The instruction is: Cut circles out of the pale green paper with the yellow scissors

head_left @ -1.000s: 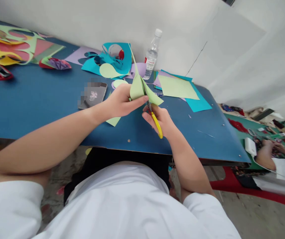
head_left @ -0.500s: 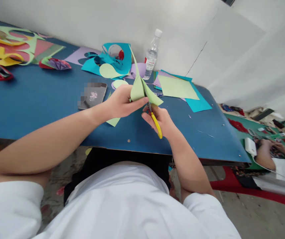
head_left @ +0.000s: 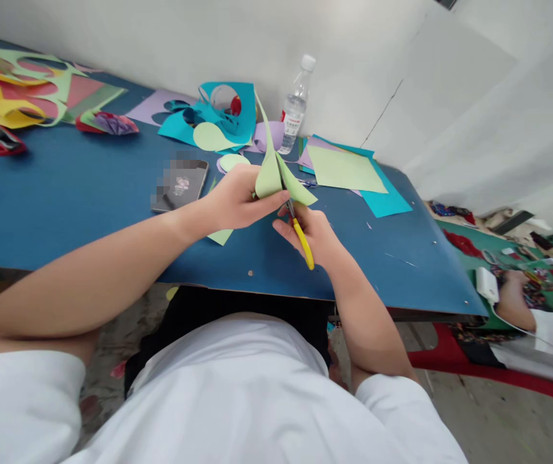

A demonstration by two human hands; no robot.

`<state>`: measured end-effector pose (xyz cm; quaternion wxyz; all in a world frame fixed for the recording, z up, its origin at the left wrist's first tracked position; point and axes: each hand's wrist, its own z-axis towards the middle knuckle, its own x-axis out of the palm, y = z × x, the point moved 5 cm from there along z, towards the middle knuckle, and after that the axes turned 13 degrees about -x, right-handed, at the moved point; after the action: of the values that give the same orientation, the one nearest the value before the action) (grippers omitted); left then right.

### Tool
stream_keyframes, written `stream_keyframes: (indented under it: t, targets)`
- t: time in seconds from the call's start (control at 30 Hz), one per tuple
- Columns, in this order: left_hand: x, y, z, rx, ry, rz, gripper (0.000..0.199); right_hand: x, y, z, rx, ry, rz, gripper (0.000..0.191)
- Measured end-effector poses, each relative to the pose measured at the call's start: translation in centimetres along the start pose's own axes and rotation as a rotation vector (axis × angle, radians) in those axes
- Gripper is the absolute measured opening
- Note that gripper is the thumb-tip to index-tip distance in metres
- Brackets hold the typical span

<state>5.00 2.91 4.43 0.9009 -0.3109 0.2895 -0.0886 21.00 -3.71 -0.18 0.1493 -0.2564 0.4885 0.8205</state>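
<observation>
My left hand (head_left: 245,200) grips a light green sheet of paper (head_left: 269,174), which curls upward in a narrow strip on its far side. In my right hand (head_left: 312,232) are scissors with yellow handles (head_left: 304,245). Their blades lie within a slit in the green paper, close to my left thumb, and are partly hidden by it. Beneath my left hand, a piece of light green paper (head_left: 221,236) lies on the blue table (head_left: 112,225). Light green and purple rounded cut-outs (head_left: 234,161) sit just beyond my left hand.
A phone (head_left: 180,185) lies left of my hands. Behind them stand a water bottle (head_left: 293,113) and blue paper scraps (head_left: 180,132). Stacked sheets (head_left: 347,169) are at right, coloured scraps (head_left: 10,96) and a red stapler-like tool (head_left: 0,138) at far left. Another person's arm (head_left: 515,303) is at far right.
My hands, the paper and the scissors have hardly moved. At the far right, the other person's hands have moved apart.
</observation>
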Motion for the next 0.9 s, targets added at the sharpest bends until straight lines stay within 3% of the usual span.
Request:
stream_keyframes:
  t: [0.9]
  targets:
    - [0.06,0.24,0.07,-0.008,-0.014,0.009,0.035,-0.01,-0.22,0.21,0.013,-0.013,-0.005,0.059]
